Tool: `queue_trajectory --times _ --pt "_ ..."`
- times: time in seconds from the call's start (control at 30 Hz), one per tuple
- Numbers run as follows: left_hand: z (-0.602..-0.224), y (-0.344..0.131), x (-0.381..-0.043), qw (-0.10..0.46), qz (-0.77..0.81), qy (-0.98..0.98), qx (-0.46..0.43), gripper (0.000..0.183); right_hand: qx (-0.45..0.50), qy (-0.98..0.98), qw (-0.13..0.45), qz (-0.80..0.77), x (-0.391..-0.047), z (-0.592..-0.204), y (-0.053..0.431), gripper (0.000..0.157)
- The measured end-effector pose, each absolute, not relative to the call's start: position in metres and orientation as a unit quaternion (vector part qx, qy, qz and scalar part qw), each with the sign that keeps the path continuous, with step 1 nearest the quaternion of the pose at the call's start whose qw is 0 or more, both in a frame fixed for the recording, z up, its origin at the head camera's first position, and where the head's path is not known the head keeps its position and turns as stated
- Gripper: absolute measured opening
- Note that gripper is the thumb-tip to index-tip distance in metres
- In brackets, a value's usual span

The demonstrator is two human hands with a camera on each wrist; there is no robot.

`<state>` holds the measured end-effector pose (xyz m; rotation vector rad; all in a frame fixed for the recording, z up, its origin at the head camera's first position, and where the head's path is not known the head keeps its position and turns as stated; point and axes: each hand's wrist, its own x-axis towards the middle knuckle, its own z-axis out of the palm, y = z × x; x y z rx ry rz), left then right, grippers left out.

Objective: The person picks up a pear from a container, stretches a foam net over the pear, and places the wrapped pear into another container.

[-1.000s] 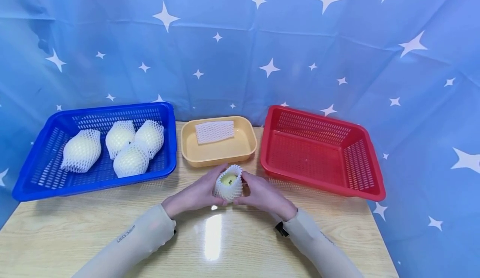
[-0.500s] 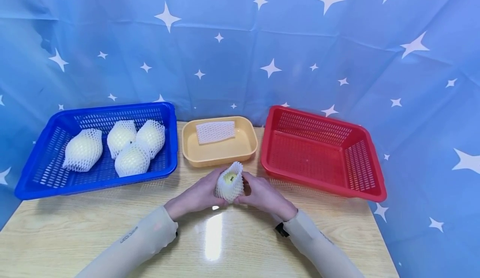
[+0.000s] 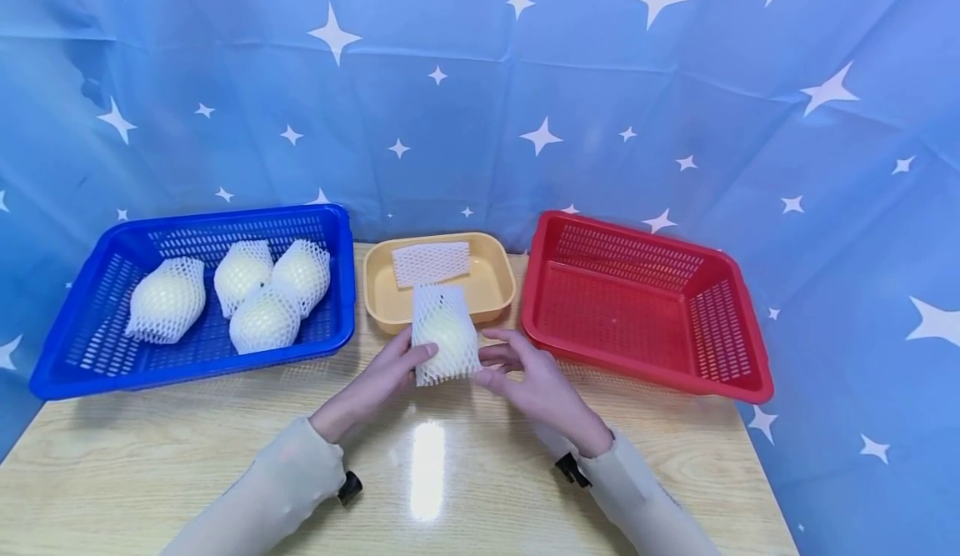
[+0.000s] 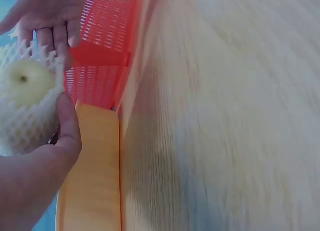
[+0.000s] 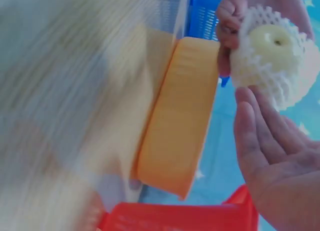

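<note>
A pale yellow pear point(image 3: 447, 341) sits in a white foam net, held above the table just in front of the tan tray. My left hand point(image 3: 386, 373) grips it from the left, thumb across the net; the left wrist view shows the thumb point(image 4: 68, 121) pressed on the near side. On the other side is my right hand point(image 3: 536, 385), fingers extended. In the right wrist view its straight fingers point(image 5: 260, 126) reach the net's lower side, though whether they touch is hard to tell. The pear's dimpled end point(image 5: 276, 42) shows through the net opening.
Several netted pears point(image 3: 264, 319) lie in a blue basket point(image 3: 202, 362) on the left. A flat foam net point(image 3: 431, 263) rests in the tan tray point(image 3: 491, 293). On the right stands a red basket point(image 3: 615, 323). A starry blue cloth point(image 3: 465, 97) hangs behind the table point(image 3: 375, 506).
The netted pear has been raised off the table and tipped, its net now pointing away. My left hand lifted with it, while the right hand's fingers loosened and straightened.
</note>
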<state>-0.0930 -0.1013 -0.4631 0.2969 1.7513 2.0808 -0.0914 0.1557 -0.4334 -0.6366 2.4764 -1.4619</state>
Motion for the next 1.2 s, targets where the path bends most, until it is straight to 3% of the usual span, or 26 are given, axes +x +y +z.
queue_trajectory --times 0.23,0.6,0.73,0.87,0.97,1.1,1.2 --pt "-0.462 -0.097 -0.092 0.209 0.799 0.556 0.087 0.063 -0.309 0.832 -0.034 -0.46 -0.093 -0.431 0.152 0.068" --pt "-0.455 -0.09 -0.091 0.236 0.837 0.489 0.067 0.064 -0.361 0.83 -0.166 -0.392 -0.095 -0.424 0.142 0.029" --pt "-0.453 -0.09 -0.091 0.228 0.842 0.485 0.051 0.064 -0.374 0.826 -0.184 -0.379 -0.092 -0.426 0.143 0.027" --pt "-0.451 -0.091 -0.091 0.209 0.844 0.492 0.043 0.063 -0.413 0.816 -0.185 -0.36 -0.087 -0.43 0.146 0.03" --pt "-0.449 -0.091 -0.091 0.2 0.832 0.514 0.059 0.063 -0.422 0.813 -0.149 -0.373 -0.086 -0.431 0.149 0.027" --pt "-0.449 -0.091 -0.091 0.194 0.804 0.557 0.081 0.062 -0.356 0.818 -0.063 -0.447 -0.085 -0.43 0.152 0.022" --pt "-0.447 -0.091 -0.091 0.182 0.785 0.586 0.088 0.062 -0.289 0.816 -0.031 -0.5 -0.082 -0.429 0.152 0.021"
